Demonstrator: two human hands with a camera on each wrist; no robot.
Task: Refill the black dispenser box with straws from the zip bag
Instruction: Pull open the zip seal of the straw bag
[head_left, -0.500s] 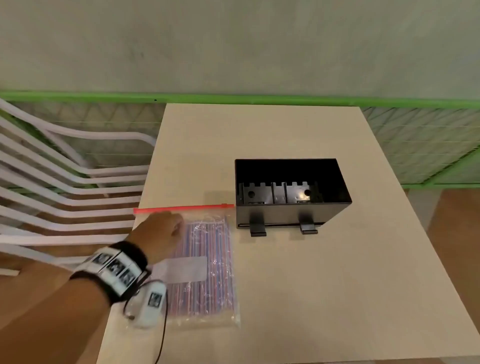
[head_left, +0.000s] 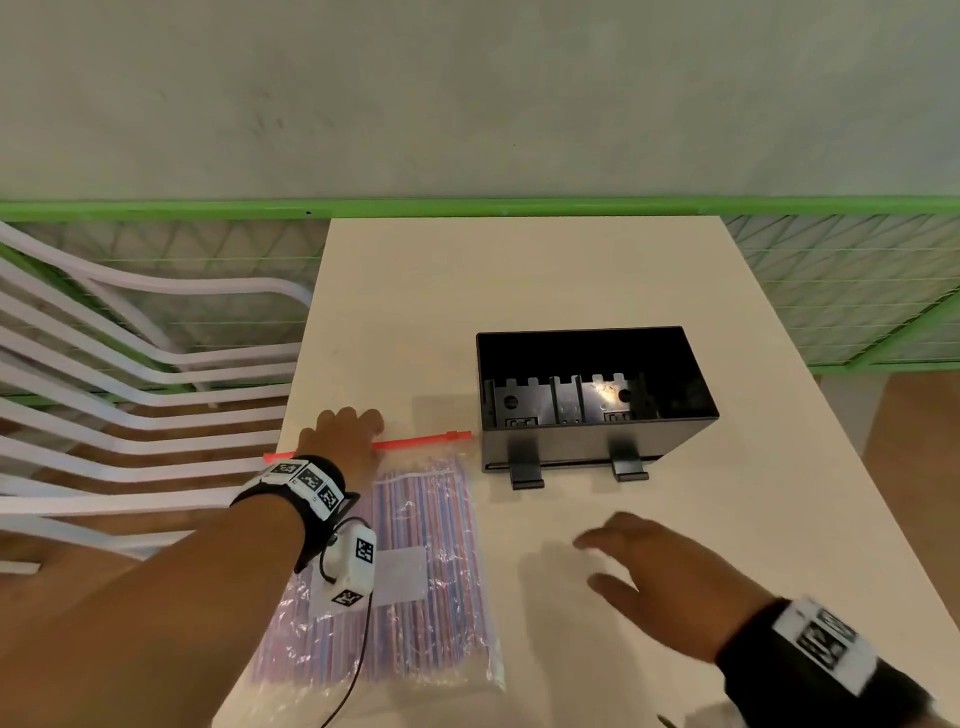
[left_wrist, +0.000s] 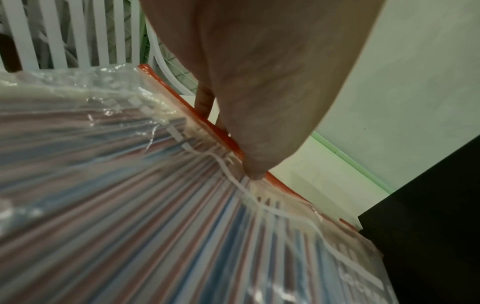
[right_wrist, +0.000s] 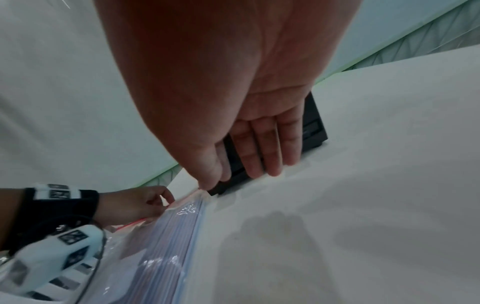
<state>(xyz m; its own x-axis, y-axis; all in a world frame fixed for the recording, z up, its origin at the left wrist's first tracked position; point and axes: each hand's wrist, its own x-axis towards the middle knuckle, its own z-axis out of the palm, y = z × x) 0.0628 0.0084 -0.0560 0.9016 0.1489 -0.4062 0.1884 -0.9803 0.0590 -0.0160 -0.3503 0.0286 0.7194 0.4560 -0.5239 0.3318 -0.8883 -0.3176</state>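
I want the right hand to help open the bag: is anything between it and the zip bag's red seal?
Nothing visible. The right hand hovers open over bare table, beside the zip bag. The left hand already grips the red seal at its left part; the right part lies free.

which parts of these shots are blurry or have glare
Head view: the right hand is motion-smeared, and a bright glare spot sits inside the black plastic dispenser box. Left wrist view: the striped straws in the clear zip bag smear toward the lens. Right wrist view: soft overall.
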